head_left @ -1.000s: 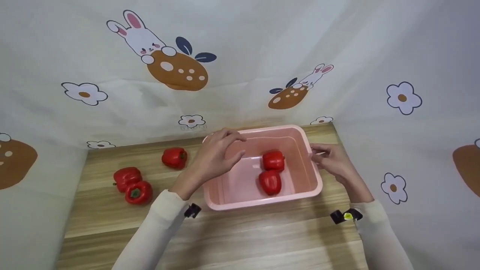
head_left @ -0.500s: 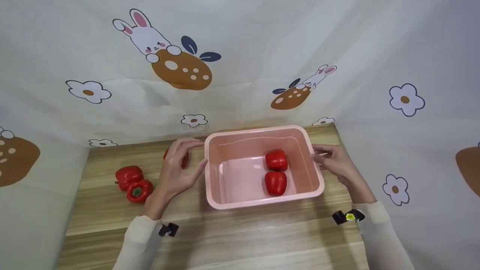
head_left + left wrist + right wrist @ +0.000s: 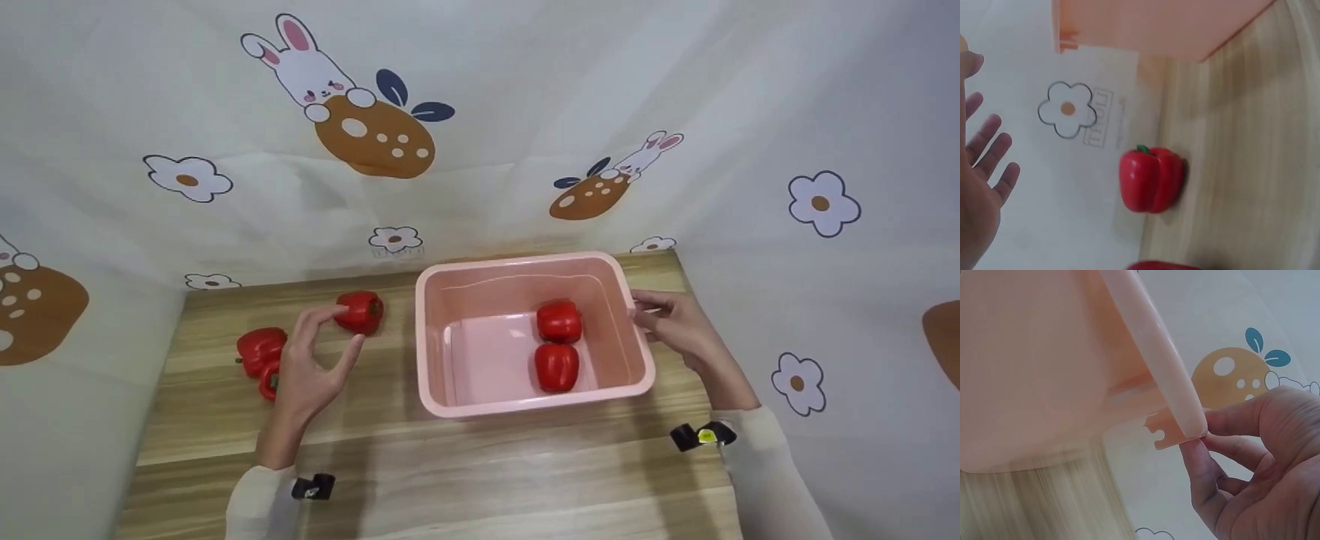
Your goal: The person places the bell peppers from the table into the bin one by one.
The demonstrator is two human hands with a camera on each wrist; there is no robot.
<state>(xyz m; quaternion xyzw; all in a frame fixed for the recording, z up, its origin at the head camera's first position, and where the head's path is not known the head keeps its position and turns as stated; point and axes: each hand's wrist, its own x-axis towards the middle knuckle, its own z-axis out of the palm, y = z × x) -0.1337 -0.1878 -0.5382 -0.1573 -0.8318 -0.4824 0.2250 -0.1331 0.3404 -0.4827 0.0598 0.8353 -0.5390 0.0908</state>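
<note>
A pink plastic basin point(image 3: 536, 406) stands on the wooden table, with two red bell peppers point(image 3: 559, 322) lying inside toward its right end. At its right side, my right hand point(image 3: 684, 328) pinches the rim between thumb and fingers, plainest in the right wrist view point(image 3: 1157, 349). My left hand point(image 3: 307, 375) hovers left of the basin, thumb and fingers spread apart and holding nothing. Just beyond its fingertips lies a single red bell pepper point(image 3: 360, 313), seen apart from the hand in the left wrist view point(image 3: 1148, 180). Another bell pepper point(image 3: 260, 351) lies farther left, beside one partly hidden behind my left hand.
A pale curtain point(image 3: 495, 90) printed with rabbits and flowers hangs behind the table and along both sides. The wooden tabletop point(image 3: 465, 480) extends in front of the basin.
My left hand has moved from over the basin leftward to the loose bell peppers. The right hand has stayed at the basin's right rim. Everything shifts slightly right in the head view.
</note>
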